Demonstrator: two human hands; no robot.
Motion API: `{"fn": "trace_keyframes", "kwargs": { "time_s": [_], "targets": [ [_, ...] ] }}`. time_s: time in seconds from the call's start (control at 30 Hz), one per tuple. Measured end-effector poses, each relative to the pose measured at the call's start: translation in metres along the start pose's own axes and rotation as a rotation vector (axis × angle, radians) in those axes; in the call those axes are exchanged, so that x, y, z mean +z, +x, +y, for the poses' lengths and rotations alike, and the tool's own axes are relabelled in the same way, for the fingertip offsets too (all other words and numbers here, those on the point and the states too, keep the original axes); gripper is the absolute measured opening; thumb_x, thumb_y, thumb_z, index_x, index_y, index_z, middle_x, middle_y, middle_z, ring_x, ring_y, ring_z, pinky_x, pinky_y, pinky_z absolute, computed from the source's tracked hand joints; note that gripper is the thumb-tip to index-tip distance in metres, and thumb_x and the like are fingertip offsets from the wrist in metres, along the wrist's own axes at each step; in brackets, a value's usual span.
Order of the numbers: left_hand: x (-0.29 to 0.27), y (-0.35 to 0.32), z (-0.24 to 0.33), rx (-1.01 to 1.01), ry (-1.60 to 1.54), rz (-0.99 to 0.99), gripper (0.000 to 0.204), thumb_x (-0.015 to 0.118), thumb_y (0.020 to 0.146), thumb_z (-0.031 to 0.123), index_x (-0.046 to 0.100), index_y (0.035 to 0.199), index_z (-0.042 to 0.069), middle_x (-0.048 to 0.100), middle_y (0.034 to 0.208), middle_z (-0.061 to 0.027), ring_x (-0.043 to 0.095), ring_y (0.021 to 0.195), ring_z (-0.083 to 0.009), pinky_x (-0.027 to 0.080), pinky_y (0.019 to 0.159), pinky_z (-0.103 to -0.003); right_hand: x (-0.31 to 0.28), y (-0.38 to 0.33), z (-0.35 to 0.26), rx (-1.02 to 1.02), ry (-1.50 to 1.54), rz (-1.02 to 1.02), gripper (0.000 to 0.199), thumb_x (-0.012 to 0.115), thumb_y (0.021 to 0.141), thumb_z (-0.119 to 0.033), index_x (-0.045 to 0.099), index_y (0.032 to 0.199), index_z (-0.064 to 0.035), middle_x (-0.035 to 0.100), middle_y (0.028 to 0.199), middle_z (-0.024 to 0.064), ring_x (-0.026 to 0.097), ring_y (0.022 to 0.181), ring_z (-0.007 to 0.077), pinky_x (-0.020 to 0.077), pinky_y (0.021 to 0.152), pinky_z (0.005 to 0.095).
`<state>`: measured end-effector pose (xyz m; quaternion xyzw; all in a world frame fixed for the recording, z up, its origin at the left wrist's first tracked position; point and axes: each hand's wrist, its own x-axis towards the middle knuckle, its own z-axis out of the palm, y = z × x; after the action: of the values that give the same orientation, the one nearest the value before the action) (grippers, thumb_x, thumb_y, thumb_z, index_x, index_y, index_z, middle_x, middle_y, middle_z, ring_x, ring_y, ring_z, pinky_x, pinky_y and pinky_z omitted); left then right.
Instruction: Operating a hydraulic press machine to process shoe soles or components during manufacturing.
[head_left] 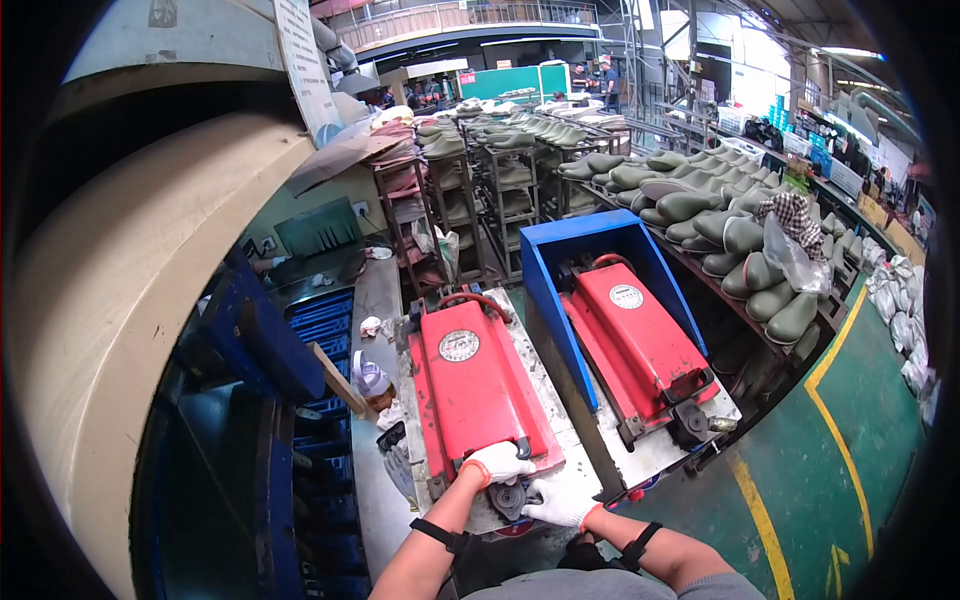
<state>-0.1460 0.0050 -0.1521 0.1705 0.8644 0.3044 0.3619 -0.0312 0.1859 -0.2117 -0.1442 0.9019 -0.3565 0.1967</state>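
Head view: at the near end of the nearer red press [478, 385], the left hand [498, 462], gloved in white, rests on the edge of the red lid with fingers curled over it, while the right hand [560, 503], also gloved, has its fingers closed around a dark round knob [511, 497] just below that lid. Beyond, a second red press [640, 335] sits inside a blue box [560, 275], with racks of green boots [720, 215] farther back.
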Motion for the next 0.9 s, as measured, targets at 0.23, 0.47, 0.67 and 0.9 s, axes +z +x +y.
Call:
{"fn": "trace_keyframes", "kwargs": {
  "time_s": [0.23, 0.47, 0.67, 0.9],
  "targets": [
    [0.003, 0.008, -0.008, 0.007, -0.015, -0.007, 0.049, 0.076, 0.086, 0.047, 0.071, 0.071, 0.001, 0.066, 0.063, -0.0091, 0.061, 0.058, -0.0202, 0.048, 0.061, -0.037, -0.004, -0.002, -0.005, 0.020, 0.000, -0.013, 0.053, 0.069, 0.092, -0.050, 0.066, 0.118, -0.0034, 0.072, 0.109, 0.0246, 0.070, 0.103, 0.0383, 0.0542, 0.090, 0.0464],
    [0.006, 0.015, -0.016, 0.003, -0.078, -0.038, 0.040, 0.076, 0.088, 0.042, 0.074, 0.081, 0.002, 0.066, 0.065, -0.0069, 0.060, 0.058, -0.0176, 0.047, 0.059, -0.035, -0.005, -0.002, -0.006, 0.016, -0.005, -0.018, 0.053, 0.068, 0.093, -0.050, 0.067, 0.118, -0.0037, 0.072, 0.109, 0.0240, 0.071, 0.102, 0.0381, 0.0543, 0.090, 0.0465],
    [0.008, 0.018, -0.020, 0.006, -0.102, -0.040, 0.040, 0.076, 0.087, 0.042, 0.073, 0.082, 0.002, 0.066, 0.065, -0.0074, 0.060, 0.057, -0.0186, 0.047, 0.057, -0.036, 0.002, 0.002, 0.002, 0.000, -0.012, -0.011, 0.052, 0.068, 0.093, -0.050, 0.067, 0.120, -0.0047, 0.071, 0.112, 0.0239, 0.069, 0.105, 0.0379, 0.0536, 0.093, 0.0467],
    [0.009, 0.018, -0.020, -0.001, -0.136, -0.035, 0.040, 0.077, 0.085, 0.041, 0.072, 0.079, 0.002, 0.066, 0.065, -0.0081, 0.059, 0.055, -0.0194, 0.045, 0.054, -0.036, 0.002, 0.001, 0.002, 0.000, -0.008, 0.007, 0.051, 0.069, 0.092, -0.048, 0.068, 0.118, -0.0048, 0.071, 0.110, 0.0232, 0.070, 0.103, 0.0375, 0.0538, 0.092, 0.0464]
  ]
}}
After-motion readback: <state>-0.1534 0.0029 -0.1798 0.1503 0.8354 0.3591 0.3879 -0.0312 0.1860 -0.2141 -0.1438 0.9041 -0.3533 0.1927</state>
